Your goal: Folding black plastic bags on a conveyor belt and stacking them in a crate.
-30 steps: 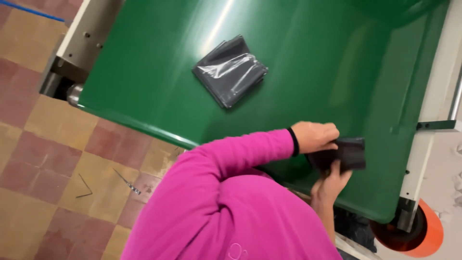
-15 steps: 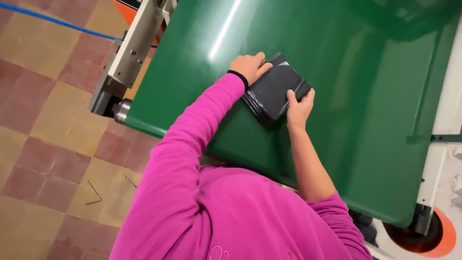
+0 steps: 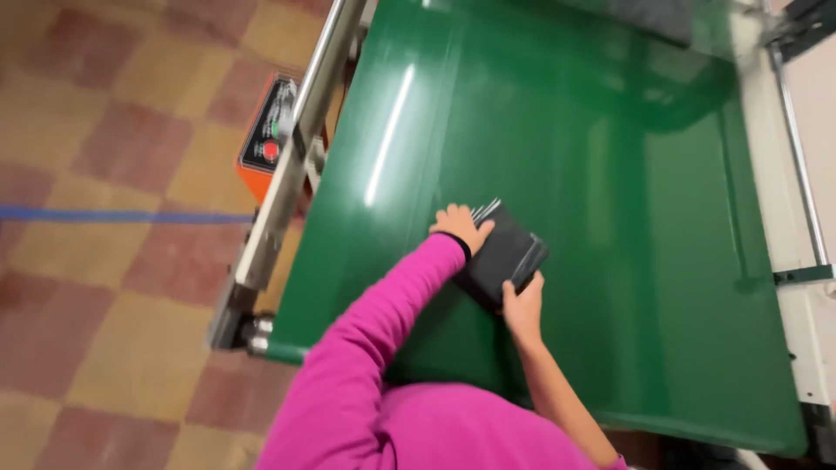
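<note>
A flat dark grey packet in shiny plastic wrap (image 3: 508, 251) lies on the green conveyor belt (image 3: 610, 174). My left hand (image 3: 460, 226), at the end of a pink sleeve, grips the packet's left edge. On the near right corner of the same packet rests my right hand (image 3: 522, 306), its forearm bare, with the fingers curled over the edge. Both hands hold the packet against the belt.
A metal side rail (image 3: 300, 130) runs along the belt's left edge, with an orange control box (image 3: 268, 132) outside it. A white frame (image 3: 797, 218) borders the right side. Another dark item (image 3: 653, 16) lies at the belt's far end. Tiled floor (image 3: 104, 261) lies to the left.
Both hands carried the dark packet from the belt's near right corner toward its middle and now press it there. The view has swung, bringing the orange box into sight.
</note>
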